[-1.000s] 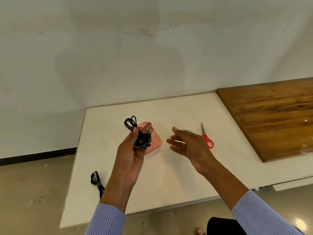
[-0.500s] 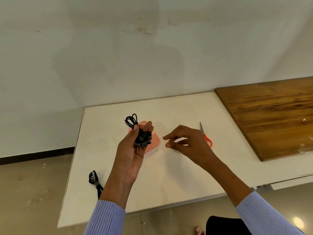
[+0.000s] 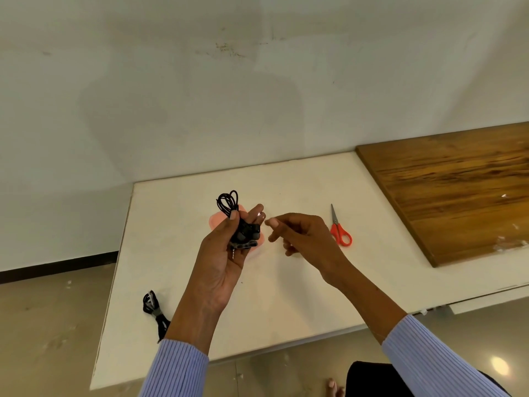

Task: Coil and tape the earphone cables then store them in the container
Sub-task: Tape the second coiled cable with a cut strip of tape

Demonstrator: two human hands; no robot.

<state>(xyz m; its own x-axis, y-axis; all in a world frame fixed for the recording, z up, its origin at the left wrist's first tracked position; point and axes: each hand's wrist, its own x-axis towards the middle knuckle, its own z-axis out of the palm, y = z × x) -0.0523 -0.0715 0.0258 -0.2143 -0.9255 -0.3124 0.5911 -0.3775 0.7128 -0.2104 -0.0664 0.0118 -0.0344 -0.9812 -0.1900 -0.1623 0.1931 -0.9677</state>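
A person in a blue striped shirt holds a coiled black earphone cable (image 3: 240,224) upright in the left hand (image 3: 223,253) above a white worktop (image 3: 286,296). The thumb presses the bundle against the curled fingers, loops of cord fanning out above the thumb and a metal jack plug poking out below. The right hand (image 3: 306,239) hangs just beside it, its thumb and forefinger drawn together near the left fingertips; a small glint shows between the two hands, but whether the right hand pinches a strip of clear tape cannot be told. Behind the left hand lies a pink container (image 3: 215,222), mostly hidden by the fingers and the bundle. A second coiled earphone cable (image 3: 154,312), wrapped at its middle, rests near the front left edge of the worktop, partly covered by the left sleeve (image 3: 177,371). Red-handled scissors (image 3: 339,229) lie closed on the worktop to the right of the right hand, blades pointing away from the person. A brown wooden board (image 3: 458,190) covers the worktop's far right side.
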